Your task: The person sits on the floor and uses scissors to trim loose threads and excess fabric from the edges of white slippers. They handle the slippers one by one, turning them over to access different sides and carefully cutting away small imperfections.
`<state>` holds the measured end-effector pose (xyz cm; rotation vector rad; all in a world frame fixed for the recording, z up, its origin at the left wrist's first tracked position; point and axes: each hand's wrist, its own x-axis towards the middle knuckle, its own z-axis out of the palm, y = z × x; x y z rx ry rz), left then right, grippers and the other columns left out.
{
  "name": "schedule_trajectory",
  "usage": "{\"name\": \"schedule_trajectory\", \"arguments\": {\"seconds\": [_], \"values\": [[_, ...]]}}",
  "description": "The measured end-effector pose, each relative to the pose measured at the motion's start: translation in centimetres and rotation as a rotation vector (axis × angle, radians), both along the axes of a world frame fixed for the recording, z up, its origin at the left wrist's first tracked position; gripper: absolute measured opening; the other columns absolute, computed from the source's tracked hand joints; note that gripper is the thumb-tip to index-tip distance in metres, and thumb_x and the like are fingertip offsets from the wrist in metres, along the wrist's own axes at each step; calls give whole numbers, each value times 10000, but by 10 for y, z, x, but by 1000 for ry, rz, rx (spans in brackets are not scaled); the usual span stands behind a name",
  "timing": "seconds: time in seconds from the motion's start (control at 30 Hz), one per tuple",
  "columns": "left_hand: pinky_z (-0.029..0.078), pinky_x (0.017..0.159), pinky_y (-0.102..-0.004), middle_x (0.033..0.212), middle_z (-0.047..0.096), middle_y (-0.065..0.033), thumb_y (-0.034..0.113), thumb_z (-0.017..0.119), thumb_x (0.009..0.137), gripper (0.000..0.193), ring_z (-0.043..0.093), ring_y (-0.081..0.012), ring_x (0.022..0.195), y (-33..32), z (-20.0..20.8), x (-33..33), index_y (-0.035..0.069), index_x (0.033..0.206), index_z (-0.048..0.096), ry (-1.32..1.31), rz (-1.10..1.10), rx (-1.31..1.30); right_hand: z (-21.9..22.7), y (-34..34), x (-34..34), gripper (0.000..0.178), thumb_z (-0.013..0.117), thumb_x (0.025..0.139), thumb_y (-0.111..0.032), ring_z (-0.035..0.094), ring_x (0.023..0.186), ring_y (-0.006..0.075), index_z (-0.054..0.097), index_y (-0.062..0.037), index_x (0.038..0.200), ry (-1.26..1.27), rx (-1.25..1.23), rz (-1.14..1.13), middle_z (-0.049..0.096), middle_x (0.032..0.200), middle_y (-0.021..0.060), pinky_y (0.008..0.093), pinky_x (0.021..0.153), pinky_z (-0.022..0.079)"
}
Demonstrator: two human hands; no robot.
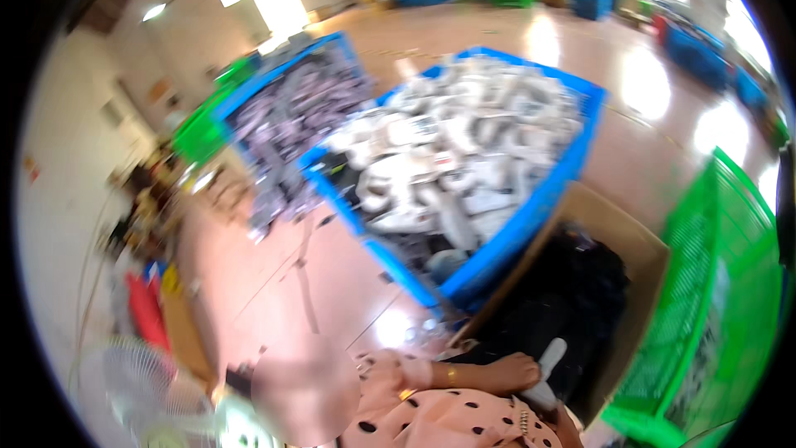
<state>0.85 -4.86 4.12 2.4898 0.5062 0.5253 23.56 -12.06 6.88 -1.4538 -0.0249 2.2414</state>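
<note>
At the lower edge, my left hand is closed around a white sock, whose rounded end sticks out past my fingers. The left forearm comes from the left, with a gold band at the wrist and a pink polka-dot sleeve. Just below the sock, a small part of my right hand shows at the frame's edge; its fingers are not clear. Close beyond both hands stands a cardboard box with dark, sock-like pieces heaped in it. Motion blurs the picture.
A blue bin heaped with white socks stands ahead, with a second blue bin of greyish-purple pieces behind it. To my right is a green mesh crate. A fan stands at lower left; a blurred pinkish shape is nearby.
</note>
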Motion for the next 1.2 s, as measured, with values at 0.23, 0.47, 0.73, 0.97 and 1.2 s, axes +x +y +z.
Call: {"name": "schedule_trajectory", "arguments": {"seconds": [0.23,0.47,0.73,0.97,1.2], "values": [[409,800,-397,913,568,-106,201,562,895,162,545,-275,863,3,-12,32,43,859,553,-12,80,-116,-59,-41,61,311,533,946,-219,533,875,437,577,27,1130,-776,452,102,578,988,272,460,770,427],[498,686,-455,753,641,-180,120,607,741,104,641,-350,748,0,-15,30,42,673,616,-1,240,-156,5,-19,24,217,639,888,-236,603,595,373,563,-37,844,-1384,1233,673,618,678,188,475,553,444],[417,741,-442,833,583,-141,110,625,824,66,540,-332,805,10,-21,38,55,817,589,-65,328,-415,13,8,11,399,597,898,-472,605,486,259,576,-80,825,-1592,1202,1100,570,538,72,367,436,454],[428,787,-397,879,601,-108,148,618,890,122,556,-310,839,-9,-47,40,37,874,569,-157,360,-420,4,3,18,474,570,896,-500,596,476,280,595,-47,761,-1519,1202,1097,555,511,94,376,424,436],[435,774,-363,888,584,-106,107,602,905,106,542,-293,840,-8,-41,27,15,893,551,-177,374,-461,30,23,-1,443,595,886,-459,612,526,277,618,-37,754,-1483,1176,1218,579,546,98,361,456,448]]}}
